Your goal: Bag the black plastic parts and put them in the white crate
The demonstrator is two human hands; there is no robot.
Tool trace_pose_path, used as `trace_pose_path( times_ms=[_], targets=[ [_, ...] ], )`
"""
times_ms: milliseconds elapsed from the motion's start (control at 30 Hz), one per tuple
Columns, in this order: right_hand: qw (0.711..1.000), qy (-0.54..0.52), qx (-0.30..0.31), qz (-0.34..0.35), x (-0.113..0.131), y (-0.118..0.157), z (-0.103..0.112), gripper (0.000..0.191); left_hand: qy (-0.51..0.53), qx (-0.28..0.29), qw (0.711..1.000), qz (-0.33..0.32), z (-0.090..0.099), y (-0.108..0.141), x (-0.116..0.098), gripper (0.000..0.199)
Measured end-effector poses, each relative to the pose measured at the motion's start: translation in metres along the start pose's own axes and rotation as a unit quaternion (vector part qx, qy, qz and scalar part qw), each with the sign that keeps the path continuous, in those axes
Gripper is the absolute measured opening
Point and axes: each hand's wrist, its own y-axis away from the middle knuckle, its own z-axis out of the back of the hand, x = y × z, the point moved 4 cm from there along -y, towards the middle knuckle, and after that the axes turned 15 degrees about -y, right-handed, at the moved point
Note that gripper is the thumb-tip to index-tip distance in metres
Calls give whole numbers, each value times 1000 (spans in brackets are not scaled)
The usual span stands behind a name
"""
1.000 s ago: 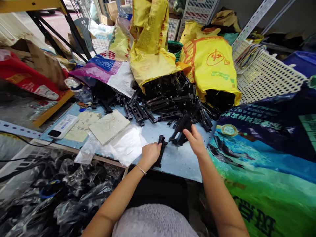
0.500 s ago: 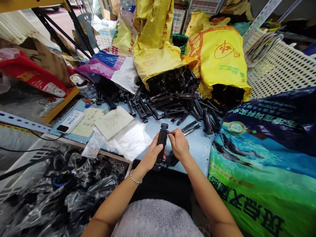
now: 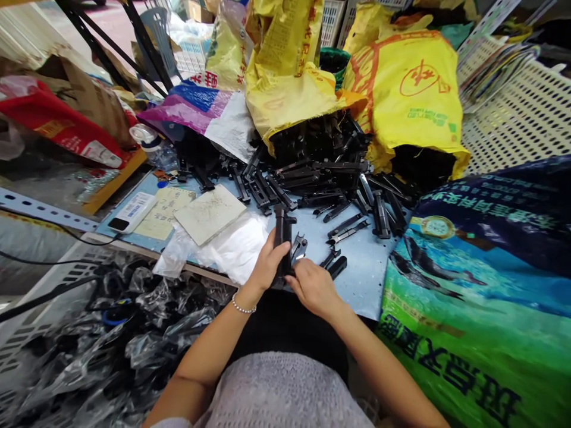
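My left hand (image 3: 267, 261) is wrapped round a long black plastic part (image 3: 282, 229), held upright over the table's near edge. A short peg juts from the right of its upper end. My right hand (image 3: 313, 286) is closed against the part's lower right side; its fingertips hide whatever they pinch. Just beyond that hand, small black pieces (image 3: 300, 245) lie on the blue tabletop (image 3: 357, 273), with another dark piece (image 3: 338, 267) to its right. Farther back spreads a heap of similar black parts (image 3: 312, 178).
Yellow sacks (image 3: 410, 89) spill black parts at the back. A square board (image 3: 209, 214) and white plastic film (image 3: 241, 246) lie left. A crate of bagged items (image 3: 147, 339) stands lower left; a blue-green sack (image 3: 473, 297) borders the right side.
My right hand has moved down from the part's upper end to its lower end. The part has turned in my left hand, and the view has shifted slightly.
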Motion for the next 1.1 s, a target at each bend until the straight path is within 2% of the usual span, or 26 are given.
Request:
trace_pose_path(
  times_ms=[67, 133, 200, 267, 300, 367, 433, 500, 567, 633, 667, 700, 767, 833, 867, 933, 1033, 1100],
  targets=[
    [999, 28, 15, 12, 2, 8, -6, 40, -83, -3, 996, -25, 5, -5, -2, 41],
    [999, 42, 5, -19, -2, 14, -3, 43, -225, -2, 974, -13, 10, -11, 1, 38],
    [990, 98, -53, -83, -14, 21, 11, 40, -399, 1, 916, 35, 12, -18, 11, 38],
    [967, 163, -111, -162, -32, 35, 27, 35, -523, 25, 848, 82, 9, -21, 25, 39],
    [955, 177, -124, -201, -43, 44, 33, 37, -552, 44, 827, 95, 5, -21, 33, 39],
    [944, 149, -128, -266, -69, 63, 43, 42, -564, 85, 816, 99, -7, -16, 45, 43],
    [940, 52, -145, -303, -91, 81, 50, 41, -551, 86, 827, 73, -18, -9, 49, 48],
    [930, -103, -188, -298, -101, 94, 56, 42, -515, 34, 856, 18, -25, -2, 43, 54],
    [903, -272, -216, -253, -95, 97, 54, 44, -416, -6, 909, -40, -34, 5, 30, 57],
    [881, -371, -217, -200, -78, 88, 47, 44, -236, 28, 969, -62, -49, 14, 16, 58],
    [884, -378, -211, -176, -68, 81, 42, 45, -130, 68, 988, -51, -58, 18, 9, 58],
    [900, -356, -203, -152, -58, 71, 38, 45, -27, 107, 993, -29, -67, 23, 3, 59],
    [940, -255, -202, -101, -41, 52, 34, 45, 135, 175, 975, 27, -82, 32, -9, 58],
    [964, -166, -203, -49, -29, 36, 37, 40, 222, 202, 952, 63, -86, 37, -18, 60],
    [966, -151, -208, -29, -25, 30, 40, 34, 240, 200, 948, 64, -84, 36, -20, 64],
    [953, -168, -252, -4, -20, 23, 53, 20, 222, 159, 961, 41, -72, 31, -22, 68],
    [936, -159, -313, 18, -9, 19, 72, 16, 75, 63, 995, -20, -50, 22, -21, 65],
    [953, -79, -289, 41, 0, 13, 76, 19, -26, 25, 998, -48, -40, 21, -20, 61]
  ],
)
